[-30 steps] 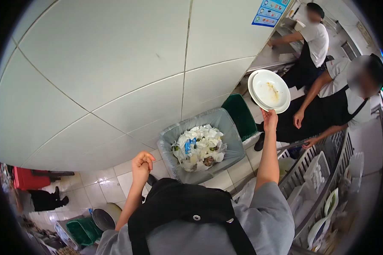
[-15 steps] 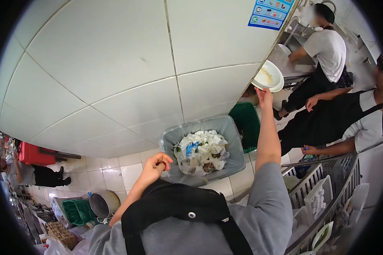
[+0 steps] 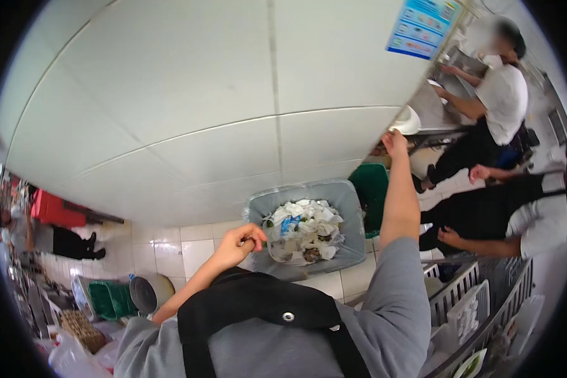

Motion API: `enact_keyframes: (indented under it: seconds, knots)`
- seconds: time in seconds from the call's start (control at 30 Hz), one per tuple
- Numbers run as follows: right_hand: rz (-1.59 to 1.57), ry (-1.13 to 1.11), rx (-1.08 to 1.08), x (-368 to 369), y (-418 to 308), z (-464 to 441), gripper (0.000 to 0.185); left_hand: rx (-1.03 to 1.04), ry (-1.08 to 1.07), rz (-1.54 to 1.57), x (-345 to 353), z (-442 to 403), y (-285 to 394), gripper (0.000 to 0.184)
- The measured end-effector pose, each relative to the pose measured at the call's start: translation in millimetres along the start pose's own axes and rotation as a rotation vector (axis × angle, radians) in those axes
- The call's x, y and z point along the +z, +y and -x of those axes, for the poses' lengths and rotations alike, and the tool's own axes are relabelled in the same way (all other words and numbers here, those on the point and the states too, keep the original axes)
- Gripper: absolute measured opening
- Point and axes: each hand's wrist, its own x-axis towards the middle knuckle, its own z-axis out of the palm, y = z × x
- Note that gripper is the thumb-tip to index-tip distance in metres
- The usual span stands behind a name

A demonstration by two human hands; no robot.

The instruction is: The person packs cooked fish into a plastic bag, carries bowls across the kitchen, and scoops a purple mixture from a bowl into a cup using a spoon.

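Observation:
My right hand [image 3: 395, 143] is stretched out to the far right, fingers closed at the near rim of a white bowl [image 3: 411, 121]. The wall's edge hides part of the bowl, and its inside does not show from here. Close in front of my body, my left hand [image 3: 240, 244] is curled, thumb against fingers; whatever it may hold is too small or hidden to name. That hand is near the left rim of a grey bin [image 3: 353, 233] lined with clear plastic. Crumpled white tissues and food scraps [image 3: 309, 227] lie inside the bin.
A green bin [image 3: 373, 189] stands behind the grey one. A tiled wall [image 3: 201, 94] rises ahead. At right, one person [image 3: 504, 104] works at a metal sink; another in a black apron [image 3: 485, 211] stands closer. Crates [image 3: 466, 302] are at lower right, a pot [image 3: 151, 293] at lower left.
The bowl in my right hand has tilted and gone further behind the wall edge. My left hand has shifted slightly right. The person at the sink has raised their arms.

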Motion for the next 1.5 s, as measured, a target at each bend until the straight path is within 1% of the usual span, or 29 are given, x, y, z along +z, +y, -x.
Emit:
enact_keyframes:
  seconds: [0.03,0.07,0.1,0.13,0.17,0.23,0.3,0.37,0.4,0.43,0.5,0.57,0.6,0.63,0.7,0.73,0.8,0.87,0.9,0.97,1.0,1.1,1.2,1.27,1.37,1.4,1.43,1.47,1.5]
  knots:
    - [0.035,-0.012,-0.009,-1.1,1.8,8.5,0.036,0.005,-0.012,-0.036,-4.2,1.6,0.3,0.032]
    - [-0.100,-0.055,0.003,-12.9,16.4,-2.9,0.041,0.008,-0.016,-0.070,-8.3,3.7,0.3,0.032]
    - [-0.033,-0.006,-0.061,-10.1,24.5,19.3,0.046,0.005,0.034,-0.056,-13.0,6.2,-0.7,0.032]
    - [-0.110,0.000,-0.108,-22.4,47.6,25.3,0.050,0.056,0.008,-0.063,-16.8,8.7,-1.5,0.032]
    - [-0.137,0.006,-0.145,-41.2,78.1,25.6,0.048,0.109,-0.011,-0.071,-22.0,12.0,-3.8,0.031]
    - [-0.019,0.212,-0.340,-53.0,147.2,80.0,0.038,0.150,0.043,-0.080,-37.5,20.2,-16.9,0.031]
    - [0.045,0.356,-0.395,-56.0,212.0,137.6,0.029,0.192,0.094,-0.100,-65.8,38.3,-22.0,0.031]
    - [0.168,0.348,-0.431,-46.5,270.3,193.8,0.023,0.215,0.158,-0.216,-97.9,64.5,-25.3,0.031]
    - [0.203,0.225,-0.405,-28.3,289.6,233.8,0.022,0.213,0.202,-0.222,-117.1,79.3,-33.7,0.031]
    - [0.207,0.196,-0.397,3.0,300.6,275.4,0.022,0.211,0.231,-0.221,-137.6,93.9,-43.3,0.031]
    - [0.442,-0.082,-0.379,71.7,323.3,354.4,0.022,0.183,0.368,-0.212,-183.2,123.1,-64.2,0.031]
    - [0.535,-0.486,-0.263,140.6,350.0,420.3,0.021,0.147,0.493,-0.225,-231.0,166.7,-77.4,0.030]
    - [0.627,-0.747,-0.113,176.4,361.2,453.8,0.023,0.114,0.596,-0.238,-257.1,190.4,-85.3,0.029]
    - [0.715,-1.007,0.039,210.6,374.4,481.8,0.024,0.117,0.610,-0.249,-282.5,212.3,-96.2,0.029]
    - [0.911,-1.556,0.259,265.9,421.6,529.8,0.030,0.151,0.856,-0.267,-328.8,263.9,-122.2,0.026]
    - [0.876,-1.936,0.354,296.5,440.0,562.8,0.036,0.153,0.937,-0.270,-349.2,291.1,-128.8,0.026]
    - [0.810,-2.551,0.330,363.7,437.1,664.0,0.038,0.140,1.089,-0.245,-389.1,344.5,-138.4,0.027]
    - [0.499,-2.755,0.657,376.5,473.1,730.4,0.039,0.112,1.223,-0.157,-415.6,388.6,-143.7,0.028]
    - [0.498,-2.741,0.670,386.8,487.1,749.4,0.039,0.101,1.288,-0.100,-426.8,403.5,-147.7,0.028]
    - [0.604,-2.997,0.937,412.0,508.9,774.2,0.038,0.059,1.332,-0.038,-447.4,419.1,-156.8,0.029]
    - [0.613,-2.968,0.742,414.9,520.6,772.4,0.038,0.059,1.348,-0.041,-455.8,425.1,-159.8,0.030]
    - [0.540,-3.017,0.753,464.7,509.8,789.4,0.037,0.090,1.374,-0.058,-485.6,437.4,-166.9,0.027]
    - [0.599,-2.999,0.899,514.1,519.4,798.3,0.038,0.007,1.295,-0.188,-528.1,448.6,-181.7,0.024]
    - [0.642,-3.009,0.921,547.1,537.3,809.4,0.038,-0.083,1.221,-0.261,-557.7,461.8,-199.7,0.023]
    - [0.705,-3.011,0.945,610.0,571.3,811.3,0.036,-0.302,1.216,-0.390,-600.3,485.5,-286.5,0.023]
    - [0.689,-3.008,0.939,639.7,581.7,812.2,0.035,-0.373,1.247,-0.331,-609.0,499.7,-348.1,0.024]
    - [0.666,-3.000,1.033,672.8,588.5,809.1,0.034,-0.450,1.276,-0.272,-606.4,513.7,-403.1,0.024]
    - [0.629,-2.982,1.139,704.3,594.2,805.3,0.034,-0.585,1.331,-0.134,-591.7,527.9,-424.8,0.017]
    - [0.674,-2.890,1.360,732.4,600.1,803.6,0.035,-0.661,1.341,-0.037,-572.6,551.0,-485.7,0.019]
